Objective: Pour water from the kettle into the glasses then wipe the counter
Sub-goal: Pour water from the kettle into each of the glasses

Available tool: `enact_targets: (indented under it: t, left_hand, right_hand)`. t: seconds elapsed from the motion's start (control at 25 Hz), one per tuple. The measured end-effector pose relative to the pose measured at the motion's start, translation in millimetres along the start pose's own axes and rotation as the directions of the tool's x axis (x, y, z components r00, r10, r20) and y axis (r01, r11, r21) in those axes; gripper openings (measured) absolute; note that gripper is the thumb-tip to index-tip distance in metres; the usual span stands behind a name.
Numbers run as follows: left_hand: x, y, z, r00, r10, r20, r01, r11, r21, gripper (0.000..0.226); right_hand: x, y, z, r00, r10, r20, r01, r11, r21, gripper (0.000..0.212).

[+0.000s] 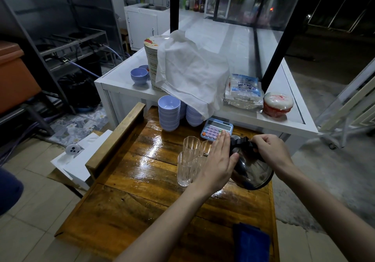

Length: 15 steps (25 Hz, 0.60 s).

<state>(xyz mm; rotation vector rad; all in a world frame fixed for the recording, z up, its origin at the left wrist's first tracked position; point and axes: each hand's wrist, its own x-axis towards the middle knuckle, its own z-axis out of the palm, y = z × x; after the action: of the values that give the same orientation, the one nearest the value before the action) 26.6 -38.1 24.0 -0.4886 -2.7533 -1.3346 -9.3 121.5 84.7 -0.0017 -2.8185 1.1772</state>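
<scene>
Several clear glasses (187,164) stand bunched at ten o'clock of the tilted kettle (251,168), its spout aimed at them; crowded so tight, I reckon a wobble could splash water onto the already wet wooden counter (142,180) or knock one over. The right hand (269,150) is closed on the black handle at the kettle's top, while the left hand (219,164) lies flat and open-fingered against its side, gripping nothing.
</scene>
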Motion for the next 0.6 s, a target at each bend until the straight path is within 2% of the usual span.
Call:
enact_targets:
  t: [0.6]
  left_hand:
    - [1.6, -0.3, 0.4, 1.0, -0.007, -0.013, 0.007, 1.0, -0.014, 0.062]
  right_hand:
    - [1.9, -4.6, -1.5, 0.999, -0.035, -0.004, 0.035, 0.999, -0.027, 0.041]
